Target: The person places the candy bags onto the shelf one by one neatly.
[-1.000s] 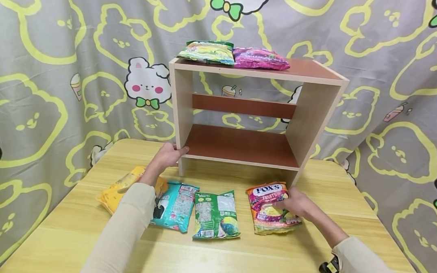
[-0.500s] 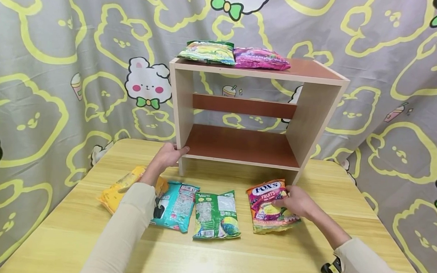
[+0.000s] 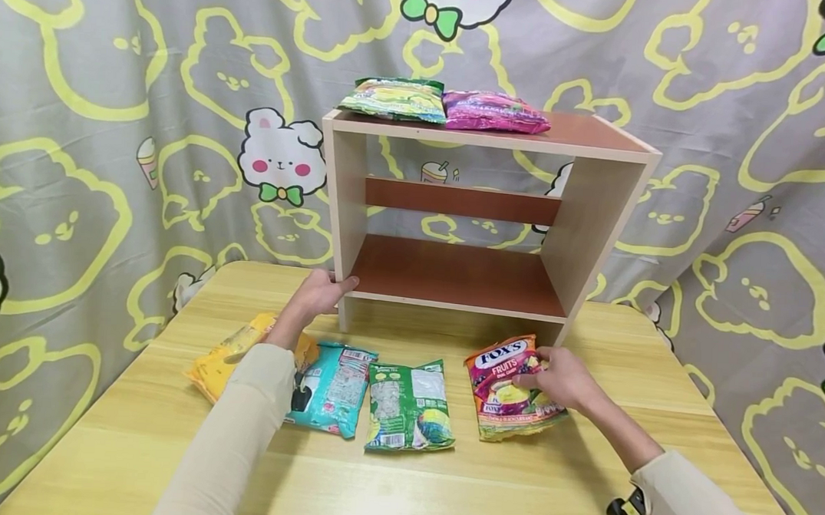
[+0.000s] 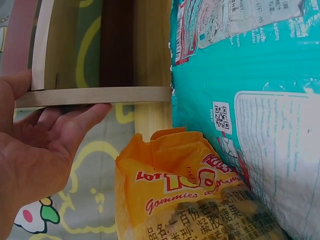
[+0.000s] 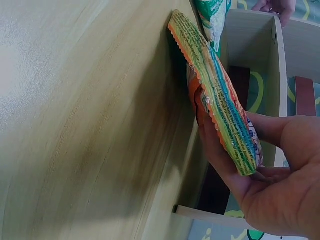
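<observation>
My right hand (image 3: 565, 378) grips a bag of Fox's fruit candy (image 3: 505, 396) by its right side, thumb over the printed front. In the right wrist view the candy bag (image 5: 215, 95) is seen edge-on, with fingers behind it and its lower part standing away from the tabletop. My left hand (image 3: 316, 293) holds the left side panel of a small wooden shelf (image 3: 453, 273), near the lower board. The left wrist view shows the thumb on one face of that panel and the fingers (image 4: 92, 115) on the other.
On the table (image 3: 388, 494) lie a green candy bag (image 3: 409, 407), a teal bag (image 3: 334, 392) and a yellow gummies bag (image 3: 225, 353), partly behind my left forearm. A green-yellow bag (image 3: 395, 101) and a pink bag (image 3: 495, 113) rest on the shelf's top. A patterned curtain (image 3: 204, 110) hangs behind.
The Fox's candy bag and my right hand have shifted slightly toward the shelf, and the bag's top edge has risen a little. My left hand stays on the panel.
</observation>
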Available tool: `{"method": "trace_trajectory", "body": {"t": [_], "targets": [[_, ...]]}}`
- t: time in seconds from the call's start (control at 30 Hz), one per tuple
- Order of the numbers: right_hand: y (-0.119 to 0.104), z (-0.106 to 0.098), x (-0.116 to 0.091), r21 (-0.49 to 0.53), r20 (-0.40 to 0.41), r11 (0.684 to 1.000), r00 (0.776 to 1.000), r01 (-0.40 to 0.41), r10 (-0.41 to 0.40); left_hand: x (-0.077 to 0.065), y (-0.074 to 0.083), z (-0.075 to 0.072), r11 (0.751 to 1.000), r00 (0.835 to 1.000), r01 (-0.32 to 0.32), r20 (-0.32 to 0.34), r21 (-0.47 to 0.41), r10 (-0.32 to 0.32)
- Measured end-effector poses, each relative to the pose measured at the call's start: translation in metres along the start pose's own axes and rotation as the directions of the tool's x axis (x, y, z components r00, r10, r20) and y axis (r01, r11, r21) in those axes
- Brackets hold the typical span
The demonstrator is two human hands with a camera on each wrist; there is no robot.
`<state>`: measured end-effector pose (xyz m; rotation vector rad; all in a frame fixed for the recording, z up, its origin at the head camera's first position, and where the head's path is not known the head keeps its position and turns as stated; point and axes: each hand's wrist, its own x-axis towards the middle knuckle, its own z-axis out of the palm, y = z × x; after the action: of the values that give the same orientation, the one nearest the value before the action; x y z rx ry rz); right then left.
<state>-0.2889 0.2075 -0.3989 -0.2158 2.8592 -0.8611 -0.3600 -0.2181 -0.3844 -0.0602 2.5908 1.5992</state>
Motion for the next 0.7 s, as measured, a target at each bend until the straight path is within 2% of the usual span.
{"method": "trace_trajectory", "body": {"t": [0.33,0.7], "targets": [[-0.003,0.0,-0.002,-0.011,-0.012,1.0,1.0,-0.009,0.009,0.001,-0.001,0.001,1.0,1.0,0.007,0.004,-0.001,-0.007],[-0.012,-0.008,-0.001,0.002,-0.018,1.0,0.999,0.026,-0.026,0.001,0.001,0.0,1.0,1.0,0.005,-0.006,0.021,-0.005]]}}
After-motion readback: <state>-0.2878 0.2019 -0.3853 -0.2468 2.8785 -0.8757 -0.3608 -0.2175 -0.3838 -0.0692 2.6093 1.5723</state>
